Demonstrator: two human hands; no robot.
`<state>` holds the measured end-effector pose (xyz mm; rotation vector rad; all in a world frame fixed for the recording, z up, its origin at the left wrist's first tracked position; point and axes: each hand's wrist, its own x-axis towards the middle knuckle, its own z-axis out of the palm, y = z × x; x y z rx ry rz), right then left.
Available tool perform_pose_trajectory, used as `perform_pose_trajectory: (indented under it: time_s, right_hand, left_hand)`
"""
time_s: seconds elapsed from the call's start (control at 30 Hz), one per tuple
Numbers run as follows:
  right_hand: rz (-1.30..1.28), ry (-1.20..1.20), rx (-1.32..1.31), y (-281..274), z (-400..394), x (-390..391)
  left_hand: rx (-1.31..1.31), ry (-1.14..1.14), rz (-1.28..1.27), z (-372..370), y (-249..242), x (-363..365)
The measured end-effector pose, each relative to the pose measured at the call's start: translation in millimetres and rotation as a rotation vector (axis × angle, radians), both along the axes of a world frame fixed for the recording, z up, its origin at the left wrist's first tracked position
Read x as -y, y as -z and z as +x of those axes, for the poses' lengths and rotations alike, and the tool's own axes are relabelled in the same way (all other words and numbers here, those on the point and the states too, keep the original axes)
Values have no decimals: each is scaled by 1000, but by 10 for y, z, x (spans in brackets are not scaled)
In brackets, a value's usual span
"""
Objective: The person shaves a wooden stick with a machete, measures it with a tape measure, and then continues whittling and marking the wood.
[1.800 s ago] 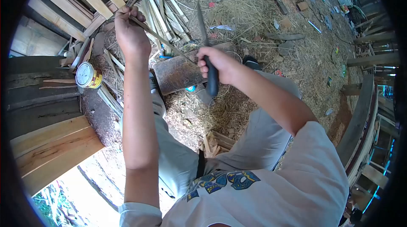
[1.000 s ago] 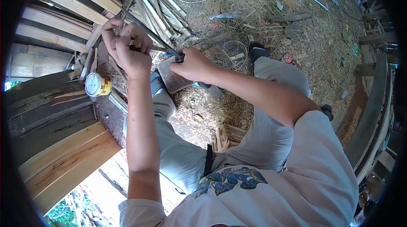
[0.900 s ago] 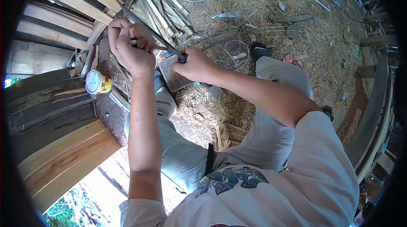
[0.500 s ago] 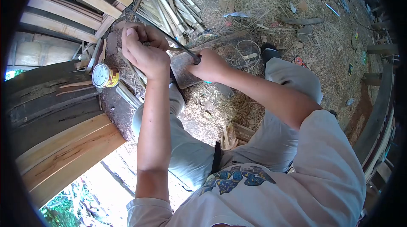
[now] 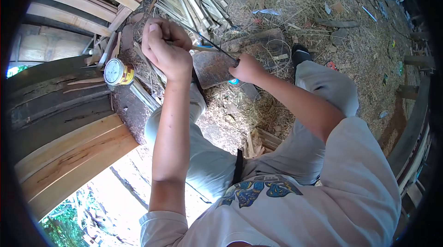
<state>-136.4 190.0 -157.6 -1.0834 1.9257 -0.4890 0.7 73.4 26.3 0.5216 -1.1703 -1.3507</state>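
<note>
My right hand (image 5: 248, 68) is closed around the grip of a long, thin, dark-bladed knife (image 5: 211, 43). The blade slants up and left, past the far side of my left hand. My left hand (image 5: 166, 46) is curled palm up, fingers folded in. A thin pale strip of wood (image 5: 205, 49) sticks out to the right from it, toward the blade; its held end is hidden by the fingers. Below both hands lies a worn dark wooden board (image 5: 210, 71), between my feet.
A white-lidded yellow tub (image 5: 119, 71) stands left of my left forearm. Split pale sticks (image 5: 196, 5) are heaped ahead. Slatted wood (image 5: 78, 0) and thick planks (image 5: 74, 150) line the left side. Shavings and straw (image 5: 277, 11) cover the ground.
My right hand has moved right in view, drawing the knife with it, so less blade shows beyond my left hand. The whole view has also shifted slightly.
</note>
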Motion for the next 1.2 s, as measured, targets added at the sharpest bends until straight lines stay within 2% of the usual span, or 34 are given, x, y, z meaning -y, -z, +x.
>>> perform_pose_trajectory:
  time_s: [0.03,0.1,0.13,0.17,0.23,0.27,0.33,0.37,0.43,0.47,0.57,0.6,0.67,0.7,0.77,0.83,0.9,0.93,1.0,1.03,1.1,1.17,1.2]
  right_hand:
    - [50,5,39,140,-39,-32]
    - [54,-675,-486,953,-358,-312]
    - [31,-618,-446,1546,-607,-605]
    - [9,-568,-405,1914,-698,-787]
    - [553,-263,-115,1337,-620,-819]
    - [565,-267,-122,1352,-488,-886]
    - [478,312,242,1347,-277,-900]
    - [488,312,237,1308,-241,-834]
    - [286,286,367,836,-119,-641]
    - [178,221,342,616,-59,-490]
    - [-98,41,244,-372,117,-37]
    - [-93,39,240,-540,199,20]
    - [-302,127,236,-726,329,30]
    - [-298,125,233,-554,301,-23]
    - [-166,94,157,264,171,-249]
    - [391,-202,120,1193,-232,-573]
    - [514,-42,103,1427,-448,-953]
    - [508,-37,100,1407,-429,-924]
    - [547,336,418,1368,-348,-982]
    - [554,335,415,1282,-293,-937]
    - [371,390,483,1065,-127,-678]
    - [172,304,475,584,-13,-406]
    - [59,234,368,341,56,-261]
  left_hand:
    - [-37,-16,30,24,9,12]
    - [-92,39,34,21,13,38]
    - [-55,69,-19,-8,3,7]
    - [-19,93,-70,-1,0,7]
    - [-9,158,-85,42,-12,59]
    - [42,155,-47,32,-53,49]
    - [82,204,-9,34,-44,82]
    - [78,202,0,38,-38,112]
    - [86,304,-15,56,-24,144]
    - [0,349,29,83,0,187]
    - [-9,400,35,78,-3,212]
    - [-14,398,39,60,-14,198]
    - [20,346,18,6,-46,163]
    - [39,319,7,-6,-53,148]
    - [17,320,3,44,-8,222]
    - [-14,328,-13,50,-23,213]
    - [24,311,-11,2,-64,207]
    - [34,305,4,-2,-58,234]
    - [33,324,19,16,-49,294]
    - [28,340,27,27,-52,319]
    - [49,367,33,32,-61,345]
    - [75,463,17,27,-62,349]
    - [73,465,22,19,-70,345]
